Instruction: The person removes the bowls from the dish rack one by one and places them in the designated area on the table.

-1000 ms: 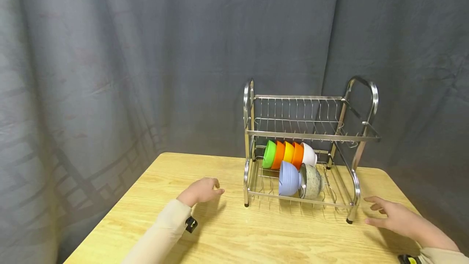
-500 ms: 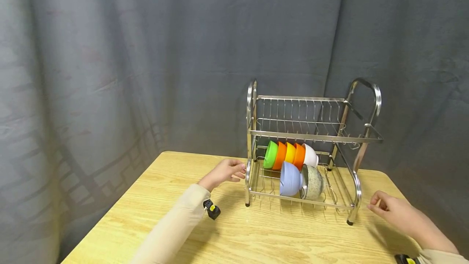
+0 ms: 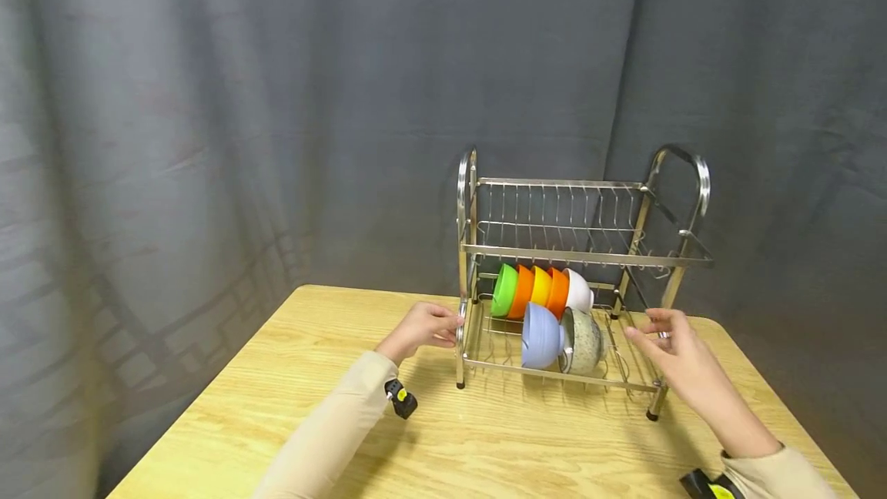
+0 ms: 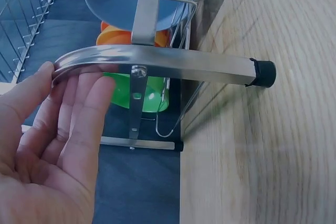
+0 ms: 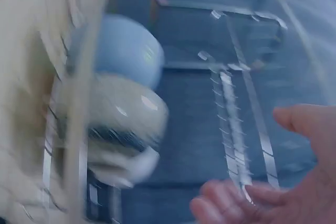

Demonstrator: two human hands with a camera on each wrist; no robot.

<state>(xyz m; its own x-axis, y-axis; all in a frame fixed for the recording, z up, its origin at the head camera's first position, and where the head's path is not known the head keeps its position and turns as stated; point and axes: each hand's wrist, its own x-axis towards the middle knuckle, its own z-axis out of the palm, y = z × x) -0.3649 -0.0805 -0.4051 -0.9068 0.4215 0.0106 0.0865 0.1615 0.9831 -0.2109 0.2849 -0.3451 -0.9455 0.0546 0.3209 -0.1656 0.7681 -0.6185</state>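
Note:
A two-tier metal dish rack [image 3: 582, 256] stands on the wooden table. My left hand [image 3: 423, 327] pinches the curved tube [image 4: 115, 53] of its left front leg, thumb on one side and fingers on the other. Over the rack's right front end is my right hand [image 3: 679, 356], thumb and fingers apart around nothing; motion blurs the right wrist view. On the lower tier, a light blue bowl [image 3: 542, 336] and a speckled bowl [image 3: 587, 341] lie on their sides in front. Behind them, green [image 3: 504, 291], orange, yellow and white [image 3: 579, 291] bowls form a row.
The rack's upper tier [image 3: 561, 227] has wire slots and a front rail. Grey curtains [image 3: 388, 98] hang close behind the table [image 3: 277, 383]. A small black device [image 3: 400, 399] is strapped at each wrist.
My left hand has moved right and forward from the table to the rack's left leg and taken hold of it. My right hand has come left and up to the rack's right end.

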